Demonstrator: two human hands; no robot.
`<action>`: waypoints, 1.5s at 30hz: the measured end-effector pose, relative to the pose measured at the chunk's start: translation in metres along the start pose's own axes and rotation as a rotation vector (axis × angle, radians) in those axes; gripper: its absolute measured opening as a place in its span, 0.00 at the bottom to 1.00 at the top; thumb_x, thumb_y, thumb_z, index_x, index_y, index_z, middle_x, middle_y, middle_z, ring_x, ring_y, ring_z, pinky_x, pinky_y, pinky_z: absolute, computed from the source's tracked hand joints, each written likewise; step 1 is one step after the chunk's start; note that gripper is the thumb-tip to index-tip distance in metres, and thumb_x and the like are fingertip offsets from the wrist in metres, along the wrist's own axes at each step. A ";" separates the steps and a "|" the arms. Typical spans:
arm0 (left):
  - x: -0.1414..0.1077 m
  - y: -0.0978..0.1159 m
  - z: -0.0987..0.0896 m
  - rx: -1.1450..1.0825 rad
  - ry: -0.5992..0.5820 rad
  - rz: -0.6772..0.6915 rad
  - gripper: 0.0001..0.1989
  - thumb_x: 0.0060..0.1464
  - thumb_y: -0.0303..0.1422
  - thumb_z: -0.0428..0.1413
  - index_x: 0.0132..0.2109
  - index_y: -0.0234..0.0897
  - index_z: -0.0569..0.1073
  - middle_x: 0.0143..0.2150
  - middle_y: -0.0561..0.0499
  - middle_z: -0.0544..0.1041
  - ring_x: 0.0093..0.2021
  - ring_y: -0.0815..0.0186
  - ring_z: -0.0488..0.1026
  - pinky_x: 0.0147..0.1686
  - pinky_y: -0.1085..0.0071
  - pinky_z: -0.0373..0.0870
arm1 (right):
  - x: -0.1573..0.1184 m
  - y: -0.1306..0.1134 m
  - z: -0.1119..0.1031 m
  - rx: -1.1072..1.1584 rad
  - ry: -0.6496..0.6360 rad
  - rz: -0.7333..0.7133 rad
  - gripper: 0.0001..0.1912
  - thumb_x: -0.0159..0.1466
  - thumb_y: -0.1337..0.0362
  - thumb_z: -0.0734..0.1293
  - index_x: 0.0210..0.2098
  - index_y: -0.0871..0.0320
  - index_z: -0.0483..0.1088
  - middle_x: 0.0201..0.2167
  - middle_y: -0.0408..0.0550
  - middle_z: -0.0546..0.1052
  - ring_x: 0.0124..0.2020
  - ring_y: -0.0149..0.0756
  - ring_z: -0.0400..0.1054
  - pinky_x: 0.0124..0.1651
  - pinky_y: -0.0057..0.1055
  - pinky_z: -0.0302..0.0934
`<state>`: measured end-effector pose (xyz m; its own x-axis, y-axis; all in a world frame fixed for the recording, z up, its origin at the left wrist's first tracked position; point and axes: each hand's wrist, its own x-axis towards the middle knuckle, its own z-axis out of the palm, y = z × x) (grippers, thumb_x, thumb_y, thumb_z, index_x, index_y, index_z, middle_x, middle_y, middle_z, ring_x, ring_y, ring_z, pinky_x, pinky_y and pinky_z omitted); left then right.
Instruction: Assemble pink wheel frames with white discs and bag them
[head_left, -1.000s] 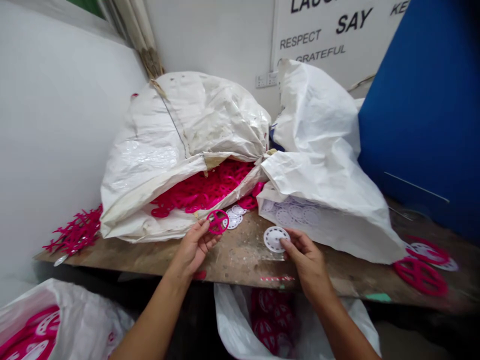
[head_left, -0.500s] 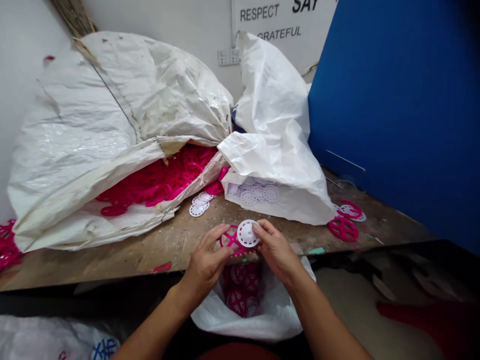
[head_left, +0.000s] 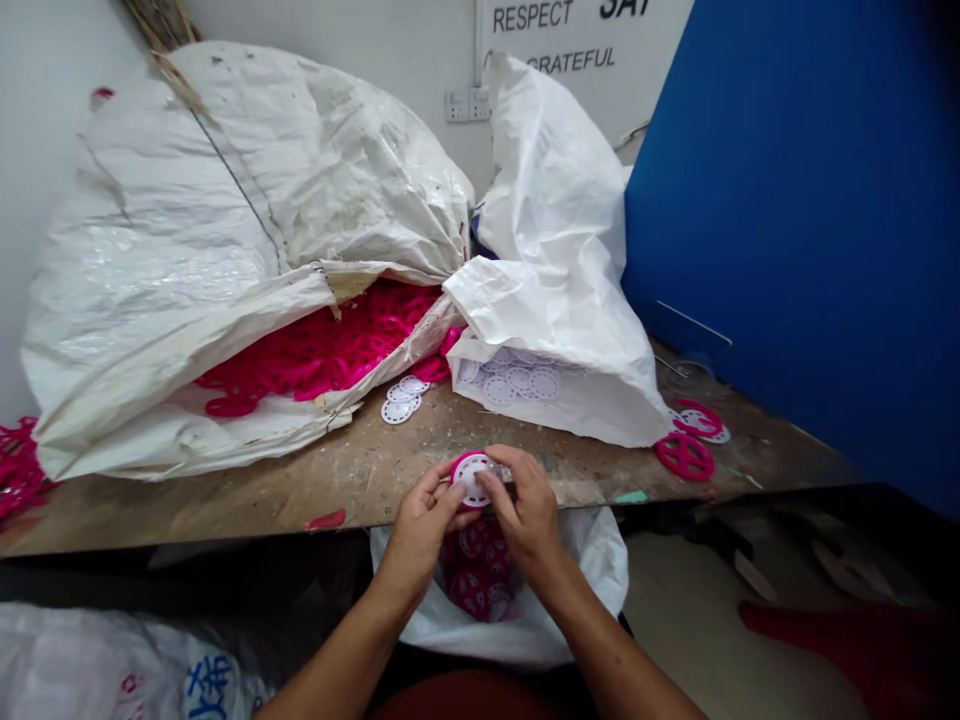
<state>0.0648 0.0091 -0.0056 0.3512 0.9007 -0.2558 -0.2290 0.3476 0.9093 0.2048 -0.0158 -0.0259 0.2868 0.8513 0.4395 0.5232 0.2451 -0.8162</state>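
Above the table's front edge, my left hand (head_left: 426, 515) is closed on the rim of a pink plastic ring (head_left: 456, 462). A white slotted disc (head_left: 472, 480) lies against the ring's face, so only a sliver of pink shows around it. My right hand (head_left: 526, 500) grips the disc from the other side, its thumb pressed on the disc's face. Just below both hands, an open white sack (head_left: 592, 600) holds several pink-and-white joined pieces (head_left: 471, 592). How far the disc is seated in the ring I cannot tell.
A large sack (head_left: 150, 260) spills pink rings (head_left: 322, 350) at the left. Beside it, a smaller sack (head_left: 555, 300) holds white discs (head_left: 517, 382). Loose discs (head_left: 401, 402) and pink rings (head_left: 685, 456) lie on the table (head_left: 285, 510). A blue panel (head_left: 787, 240) stands at the right.
The white disc and pink ring, held side by side before, are now together face to face. My hands have drawn closer to each other, and the view has shifted slightly.
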 end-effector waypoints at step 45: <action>0.092 0.121 -0.185 1.480 0.551 0.583 0.09 0.55 0.27 0.51 0.41 0.36 0.75 0.43 0.44 0.76 0.44 0.59 0.71 0.46 0.65 0.66 | 0.109 0.099 0.010 -0.788 -0.192 -0.131 0.20 0.66 0.54 0.57 0.52 0.52 0.70 0.57 0.50 0.67 0.54 0.46 0.65 0.47 0.41 0.64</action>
<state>-0.0984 0.1828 0.0205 0.1226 0.9006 0.4170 0.8978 -0.2798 0.3402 0.2795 0.1063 -0.0621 0.0792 0.9204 0.3828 0.9735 0.0112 -0.2283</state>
